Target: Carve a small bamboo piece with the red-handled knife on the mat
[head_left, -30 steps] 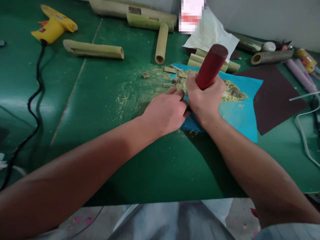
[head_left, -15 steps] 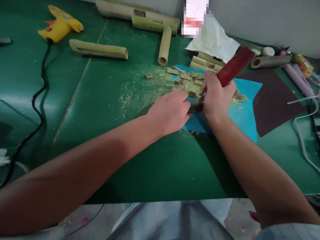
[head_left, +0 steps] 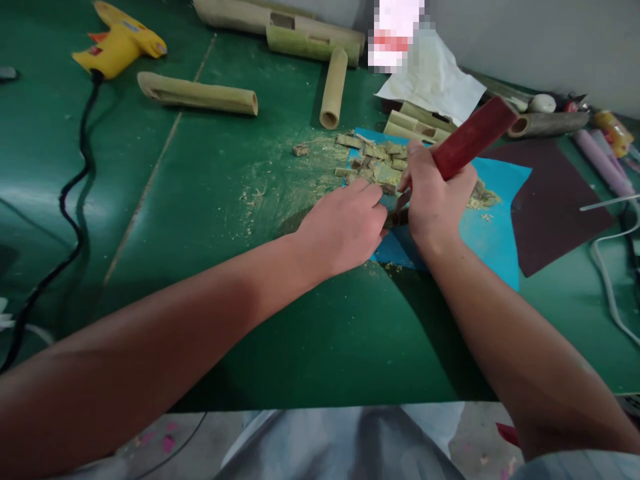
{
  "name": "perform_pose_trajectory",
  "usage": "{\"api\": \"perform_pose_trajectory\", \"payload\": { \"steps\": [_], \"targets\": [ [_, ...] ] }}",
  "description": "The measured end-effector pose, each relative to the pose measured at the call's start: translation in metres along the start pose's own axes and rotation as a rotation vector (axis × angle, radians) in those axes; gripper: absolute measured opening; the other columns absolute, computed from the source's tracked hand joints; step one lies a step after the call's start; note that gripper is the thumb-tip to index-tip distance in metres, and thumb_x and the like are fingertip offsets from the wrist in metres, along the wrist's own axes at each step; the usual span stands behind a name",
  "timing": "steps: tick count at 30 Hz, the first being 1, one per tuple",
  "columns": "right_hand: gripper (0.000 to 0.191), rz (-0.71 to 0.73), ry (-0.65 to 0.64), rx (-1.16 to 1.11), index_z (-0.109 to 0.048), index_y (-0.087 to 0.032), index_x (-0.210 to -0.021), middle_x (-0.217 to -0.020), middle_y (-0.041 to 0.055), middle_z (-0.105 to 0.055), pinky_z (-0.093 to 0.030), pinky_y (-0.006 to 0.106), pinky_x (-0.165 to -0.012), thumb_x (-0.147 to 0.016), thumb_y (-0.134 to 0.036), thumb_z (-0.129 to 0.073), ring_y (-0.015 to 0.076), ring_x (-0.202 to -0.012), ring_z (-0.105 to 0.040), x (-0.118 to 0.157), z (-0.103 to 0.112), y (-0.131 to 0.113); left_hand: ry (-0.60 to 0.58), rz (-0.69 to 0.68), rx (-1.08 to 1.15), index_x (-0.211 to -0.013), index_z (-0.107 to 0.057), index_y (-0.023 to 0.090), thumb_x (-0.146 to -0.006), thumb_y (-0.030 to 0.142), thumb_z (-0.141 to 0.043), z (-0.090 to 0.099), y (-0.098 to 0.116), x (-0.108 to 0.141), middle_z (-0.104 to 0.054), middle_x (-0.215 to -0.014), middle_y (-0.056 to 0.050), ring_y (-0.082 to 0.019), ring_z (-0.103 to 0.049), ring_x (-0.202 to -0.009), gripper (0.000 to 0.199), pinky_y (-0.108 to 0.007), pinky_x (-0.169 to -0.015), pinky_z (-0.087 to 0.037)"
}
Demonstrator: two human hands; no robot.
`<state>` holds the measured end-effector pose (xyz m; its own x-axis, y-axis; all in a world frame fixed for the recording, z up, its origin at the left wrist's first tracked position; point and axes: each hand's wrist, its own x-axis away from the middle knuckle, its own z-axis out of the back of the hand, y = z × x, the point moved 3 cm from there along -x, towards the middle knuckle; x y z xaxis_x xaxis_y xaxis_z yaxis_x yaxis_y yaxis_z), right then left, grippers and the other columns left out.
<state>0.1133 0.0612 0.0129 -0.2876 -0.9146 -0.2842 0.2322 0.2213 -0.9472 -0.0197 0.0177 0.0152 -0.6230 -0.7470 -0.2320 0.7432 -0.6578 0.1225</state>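
My right hand (head_left: 435, 193) is wrapped round the thick red handle of a knife (head_left: 475, 139). The handle slants up and to the right, and a short bit of blade shows below my fingers. My left hand (head_left: 345, 223) is closed on a small dark bamboo piece (head_left: 397, 218), mostly hidden by the fingers. The blade is at or very close to this piece; whether it cuts in, I cannot tell. Both hands are over a blue sheet (head_left: 493, 223). Bamboo chips (head_left: 373, 157) and pale shavings lie just beyond them.
A yellow glue gun (head_left: 123, 41) with a black cord lies at the far left. Bamboo tubes (head_left: 200, 95) lie along the back, some with cut openings. White paper (head_left: 435, 77) and a dark brown sheet (head_left: 555, 207) are at the right, with a white cable (head_left: 605, 267) at the edge.
The view has shifted slightly. Both hands keep their grips and stay almost in place; the red handle's tilt is nearly the same.
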Motion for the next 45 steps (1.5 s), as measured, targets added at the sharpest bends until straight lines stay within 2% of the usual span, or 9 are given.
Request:
{"api": "perform_pose_trajectory", "payload": {
  "steps": [3,7,14,18,23,28,33,40,45],
  "targets": [
    [0.039,-0.005,0.01,0.01,-0.045,-0.027,-0.06,-0.053,-0.0084,-0.037,-0.034,0.03,-0.051,-0.091,-0.028,-0.069,0.0115,-0.049,-0.038,0.0,-0.003,-0.002,-0.013,0.007,0.01,-0.094,-0.076,0.011,-0.102,0.027,-0.054,-0.001,-0.001,0.0,-0.069,-0.099,-0.014,-0.03,-0.067,-0.104,0.028,-0.039,-0.081,-0.056],
    [0.04,0.034,0.008,0.089,-0.042,-0.027,-0.059,-0.054,-0.0081,-0.037,-0.036,0.03,-0.056,-0.089,-0.017,-0.066,0.0112,-0.052,-0.04,0.0,-0.007,-0.008,-0.028,0.001,0.004,-0.094,-0.077,0.011,-0.103,0.028,-0.053,-0.001,-0.001,-0.002,-0.07,-0.1,-0.015,-0.03,-0.067,-0.102,0.031,-0.04,-0.083,-0.055],
    [0.043,-0.019,0.023,0.107,-0.037,-0.028,-0.053,-0.051,-0.0071,-0.036,-0.031,0.03,-0.053,-0.084,-0.017,-0.064,0.0116,-0.052,-0.034,0.001,-0.003,-0.008,-0.035,0.002,-0.012,-0.091,-0.077,0.011,-0.103,0.029,-0.054,-0.003,-0.001,-0.003,-0.069,-0.094,-0.014,-0.029,-0.067,-0.1,0.031,-0.038,-0.08,-0.055],
    [0.04,-0.04,0.071,0.01,-0.04,-0.028,-0.057,-0.053,-0.0056,-0.04,-0.04,0.031,-0.057,-0.09,-0.024,-0.063,0.0133,-0.054,-0.039,0.0,0.0,-0.006,-0.017,-0.003,-0.016,-0.092,-0.077,0.011,-0.1,0.028,-0.059,-0.001,-0.001,-0.002,-0.069,-0.097,-0.014,-0.03,-0.067,-0.105,0.026,-0.037,-0.079,-0.055],
    [0.037,-0.089,-0.003,-0.004,-0.046,-0.028,-0.064,-0.057,-0.0039,-0.047,-0.047,0.035,-0.063,-0.095,-0.038,-0.064,0.0162,-0.059,-0.049,-0.001,-0.001,-0.001,-0.062,0.026,-0.009,-0.097,-0.077,0.01,-0.099,0.029,-0.063,0.0,0.0,-0.003,-0.069,-0.101,-0.014,-0.03,-0.067,-0.107,0.023,-0.037,-0.081,-0.056],
    [0.042,-0.057,-0.055,0.031,-0.044,-0.029,-0.064,-0.056,-0.0032,-0.048,-0.049,0.036,-0.067,-0.095,-0.048,-0.066,0.0179,-0.063,-0.053,0.0,-0.001,0.001,-0.035,0.013,-0.003,-0.095,-0.076,0.011,-0.099,0.028,-0.062,-0.001,0.0,-0.002,-0.069,-0.1,-0.014,-0.029,-0.066,-0.106,0.023,-0.037,-0.082,-0.056],
    [0.04,0.005,0.009,-0.016,-0.045,-0.028,-0.057,-0.053,-0.0044,-0.046,-0.043,0.034,-0.057,-0.09,-0.033,-0.067,0.0144,-0.053,-0.043,0.0,0.0,-0.002,-0.027,0.016,0.017,-0.096,-0.076,0.011,-0.101,0.027,-0.059,-0.001,-0.001,-0.002,-0.069,-0.101,-0.014,-0.029,-0.065,-0.108,0.024,-0.036,-0.083,-0.056],
    [0.045,-0.021,0.021,0.069,-0.039,-0.028,-0.056,-0.054,-0.0066,-0.039,-0.038,0.032,-0.056,-0.087,-0.022,-0.071,0.0131,-0.054,-0.039,0.001,-0.006,-0.01,-0.121,0.054,0.024,-0.099,-0.077,0.01,-0.101,0.029,-0.057,0.003,0.001,-0.005,-0.07,-0.103,-0.015,-0.031,-0.066,-0.108,0.028,-0.039,-0.086,-0.055],
    [0.048,-0.034,0.004,0.074,-0.037,-0.028,-0.055,-0.053,-0.0078,-0.034,-0.035,0.032,-0.056,-0.088,-0.016,-0.069,0.0123,-0.052,-0.037,0.001,-0.009,-0.012,-0.116,0.011,0.023,-0.095,-0.078,0.011,-0.103,0.03,-0.056,0.002,0.003,-0.004,-0.071,-0.105,-0.015,-0.03,-0.067,-0.108,0.03,-0.039,-0.088,-0.056]
  ]
}}
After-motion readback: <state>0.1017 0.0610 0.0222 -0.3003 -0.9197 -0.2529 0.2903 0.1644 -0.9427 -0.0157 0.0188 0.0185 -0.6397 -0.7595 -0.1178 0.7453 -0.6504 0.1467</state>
